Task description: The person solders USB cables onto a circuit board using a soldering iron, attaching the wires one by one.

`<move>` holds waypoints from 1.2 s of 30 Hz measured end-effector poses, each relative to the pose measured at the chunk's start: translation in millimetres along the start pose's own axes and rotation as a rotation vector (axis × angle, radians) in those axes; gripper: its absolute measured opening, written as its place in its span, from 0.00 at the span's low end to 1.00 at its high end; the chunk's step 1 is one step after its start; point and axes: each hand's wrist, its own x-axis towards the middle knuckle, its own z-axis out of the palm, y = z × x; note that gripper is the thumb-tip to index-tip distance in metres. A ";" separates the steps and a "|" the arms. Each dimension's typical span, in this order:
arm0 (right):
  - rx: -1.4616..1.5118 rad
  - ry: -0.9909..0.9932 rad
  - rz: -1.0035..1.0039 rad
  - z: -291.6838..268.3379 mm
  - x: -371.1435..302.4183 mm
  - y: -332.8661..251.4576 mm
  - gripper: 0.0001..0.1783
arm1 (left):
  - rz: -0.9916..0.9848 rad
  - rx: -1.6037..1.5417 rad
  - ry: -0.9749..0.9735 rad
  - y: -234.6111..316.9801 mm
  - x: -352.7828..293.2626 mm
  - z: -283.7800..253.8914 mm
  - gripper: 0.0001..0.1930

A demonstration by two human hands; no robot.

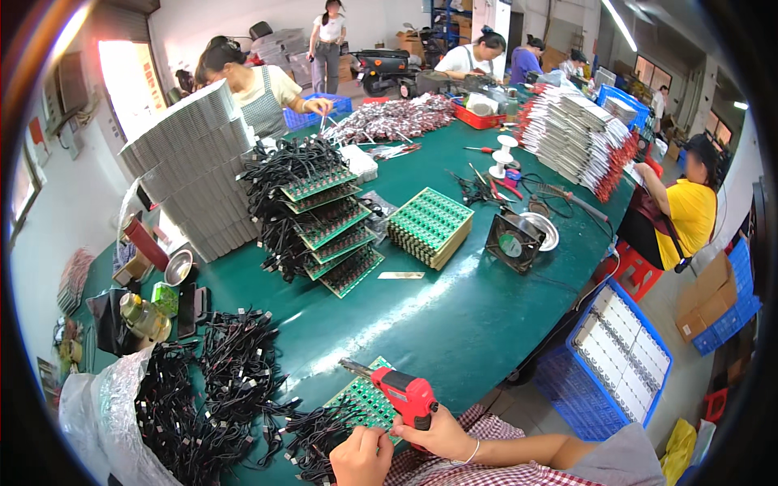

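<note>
Near the table's front edge lies a green circuit board (361,405), with black cables bunched along its left side. My right hand (442,437) is wrapped round the grip of a red and black soldering gun (405,395), whose tip points up and left above the board's far part. Beside it, at the board's near edge, my left hand (361,458) has its fingers curled closed; what they pinch is hidden. Loose black cables with small plugs (312,441) lie just left of this hand.
A clear bag of black cables (113,413) stands at left. Farther off are stacked boards with cables (324,219), a pile of bare green boards (429,223), a fan (515,243) and tall stacks of white panels (190,162). Blue crates (600,364) stand right; several people sit around the table.
</note>
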 end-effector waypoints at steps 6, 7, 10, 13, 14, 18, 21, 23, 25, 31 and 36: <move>-0.014 -0.006 -0.016 0.0 -0.6 -4.5 0.17 | 0.006 -0.024 0.024 -0.9 -3.0 3.1 0.04; -0.017 -0.004 -0.015 -0.4 -0.4 -4.5 0.16 | 0.005 -0.023 0.025 -0.4 -2.9 3.3 0.04; 0.011 0.003 -0.025 1.3 -0.7 -3.3 0.17 | -0.005 -0.017 0.030 0.6 -2.5 3.0 0.04; 0.035 0.004 -0.015 3.0 -1.1 -5.9 0.16 | -0.022 -0.006 0.028 2.2 -2.1 1.8 0.04; 0.036 -0.003 -0.011 2.9 -1.5 -6.7 0.16 | -0.009 -0.014 0.036 3.0 -1.2 1.4 0.04; -0.035 -0.019 0.037 1.0 -2.1 -10.5 0.15 | 0.003 -0.026 0.044 2.8 -0.6 3.2 0.04; -0.014 -0.031 0.035 3.0 -1.3 -15.3 0.15 | 0.005 0.000 0.052 2.2 -2.0 4.2 0.04; 0.010 -0.034 0.028 4.3 -1.5 -14.5 0.15 | 0.004 0.009 0.056 2.8 -2.5 4.2 0.05; 0.036 -0.027 0.017 4.9 -1.6 -11.0 0.15 | -0.011 -0.024 0.074 2.0 -2.9 5.0 0.05; 0.007 -0.025 0.030 4.0 -2.4 -14.7 0.15 | -0.022 -0.019 0.064 1.6 -2.3 5.1 0.06; 0.029 -0.015 -0.003 -2.0 1.5 -11.1 0.13 | -0.034 -0.047 0.042 4.1 5.1 -0.6 0.05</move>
